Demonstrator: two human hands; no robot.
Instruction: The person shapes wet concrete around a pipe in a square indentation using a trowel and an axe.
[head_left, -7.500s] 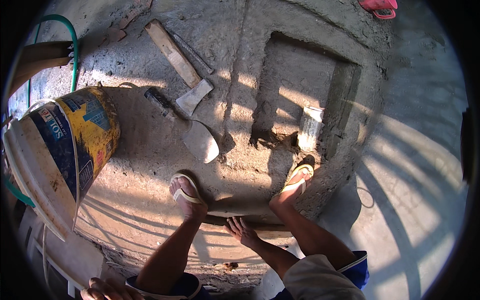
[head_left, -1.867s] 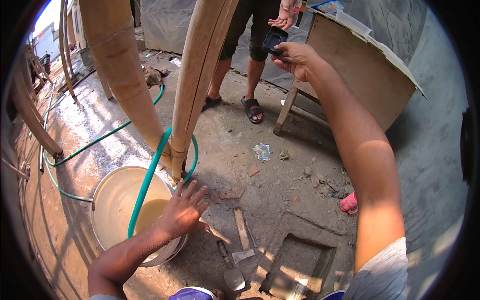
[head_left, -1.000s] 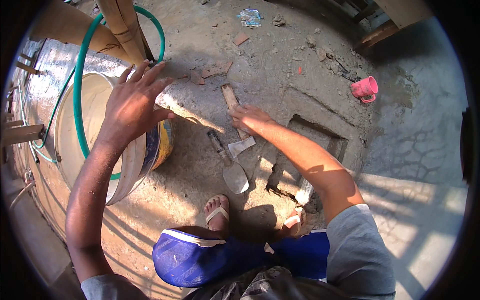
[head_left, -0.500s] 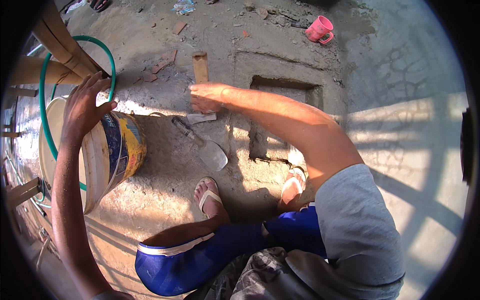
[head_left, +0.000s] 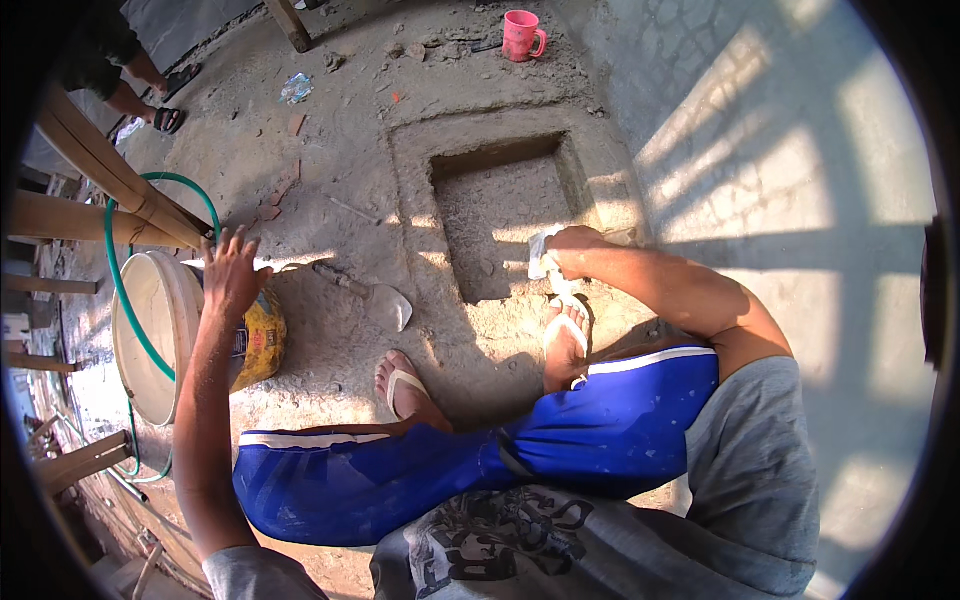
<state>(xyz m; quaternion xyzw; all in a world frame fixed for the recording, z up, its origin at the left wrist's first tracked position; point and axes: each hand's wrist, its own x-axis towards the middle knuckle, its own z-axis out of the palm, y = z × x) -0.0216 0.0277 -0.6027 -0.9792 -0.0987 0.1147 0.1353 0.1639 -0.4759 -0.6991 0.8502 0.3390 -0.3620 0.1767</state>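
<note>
Since half a second ago, right hand [head_left: 572, 250] has been drawn back from the far floor to the pit's near edge.
Left hand [head_left: 232, 275] is spread flat on the bucket [head_left: 165, 330] rim, steadying it; a trowel [head_left: 372, 297] lies between; a pale brush [head_left: 545, 262] is gripped beside the square pit [head_left: 500, 215].

I am seeing my left hand [head_left: 232, 275] resting on the bucket [head_left: 165, 320] rim (hose [head_left: 118, 290] inside), my right hand [head_left: 572, 252] gripping a pale cloth [head_left: 541, 252].
</note>
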